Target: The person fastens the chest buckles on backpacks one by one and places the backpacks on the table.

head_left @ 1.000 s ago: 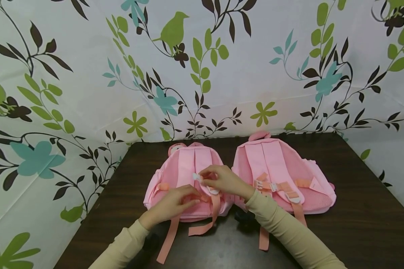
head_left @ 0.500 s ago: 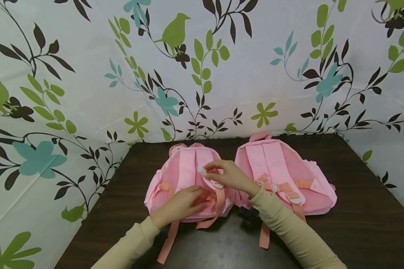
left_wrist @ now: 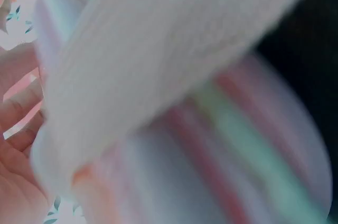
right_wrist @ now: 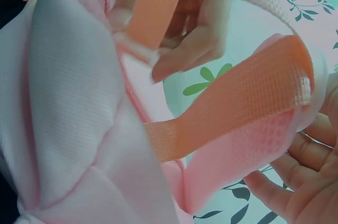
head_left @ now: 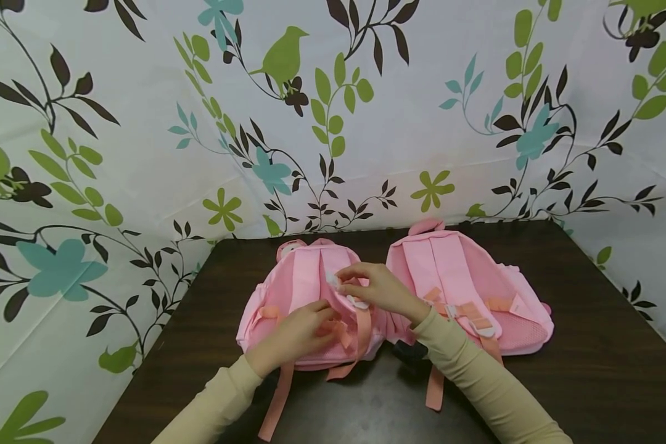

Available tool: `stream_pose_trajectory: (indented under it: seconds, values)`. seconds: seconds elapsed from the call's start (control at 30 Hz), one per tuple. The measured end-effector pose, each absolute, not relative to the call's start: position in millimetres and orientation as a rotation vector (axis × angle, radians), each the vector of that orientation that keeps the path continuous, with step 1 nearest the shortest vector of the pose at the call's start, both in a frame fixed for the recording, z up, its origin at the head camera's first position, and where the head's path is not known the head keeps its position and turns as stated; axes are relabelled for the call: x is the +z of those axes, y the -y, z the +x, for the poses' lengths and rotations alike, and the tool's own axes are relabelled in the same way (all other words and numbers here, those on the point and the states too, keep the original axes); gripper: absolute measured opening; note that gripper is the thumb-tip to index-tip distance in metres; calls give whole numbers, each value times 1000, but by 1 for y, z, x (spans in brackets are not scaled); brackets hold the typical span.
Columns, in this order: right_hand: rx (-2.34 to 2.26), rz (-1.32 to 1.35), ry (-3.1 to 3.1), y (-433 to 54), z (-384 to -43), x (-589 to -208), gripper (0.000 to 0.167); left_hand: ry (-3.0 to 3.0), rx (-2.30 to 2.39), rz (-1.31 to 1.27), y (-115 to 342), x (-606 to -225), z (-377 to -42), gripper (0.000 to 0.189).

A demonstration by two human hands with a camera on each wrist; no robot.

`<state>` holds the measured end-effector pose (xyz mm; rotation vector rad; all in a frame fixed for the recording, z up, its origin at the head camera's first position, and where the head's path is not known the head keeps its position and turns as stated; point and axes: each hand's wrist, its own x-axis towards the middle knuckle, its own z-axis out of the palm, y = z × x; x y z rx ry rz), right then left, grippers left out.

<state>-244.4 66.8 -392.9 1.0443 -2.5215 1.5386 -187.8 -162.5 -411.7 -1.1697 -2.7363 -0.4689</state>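
Two pink backpacks lie on the dark table in the head view, straps upward. Over the left backpack (head_left: 266, 293), my right hand (head_left: 380, 287) pinches a small white plastic buckle (head_left: 332, 280) between thumb and fingertips. Lower on that pack, my left hand (head_left: 296, 333) curls its fingers at an orange webbing strap (head_left: 344, 333). In the right wrist view, the left hand (right_wrist: 195, 28) grips an orange strap (right_wrist: 156, 10) with a blurred white end, while part of the right hand (right_wrist: 309, 176) shows at the right edge. The left palm (left_wrist: 18, 176) is partly hidden in the left wrist view.
The right backpack (head_left: 483, 290) lies close beside the left one, with its orange straps joined across it. Loose orange strap ends hang toward the front of the table (head_left: 599, 382). A black object (head_left: 409, 351) sits between the packs. A patterned cloth (head_left: 399, 142) hangs behind.
My right hand has shifted slightly right and up with the white buckle. The left hand has moved right, toward the orange strap. Little differs over the last half second.
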Motion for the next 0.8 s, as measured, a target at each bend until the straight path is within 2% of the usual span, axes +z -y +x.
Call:
stream_pose_trajectory:
  seconds: [0.5, 0.8]
  values:
    - [1552, 1049, 2524, -69, -246, -392, 33, 2641, -517, -1101, 211, -376, -184, 26]
    - [1595, 1022, 2548, -69, -245, -391, 33, 2753, -620, -1016, 232, -362, -176, 36]
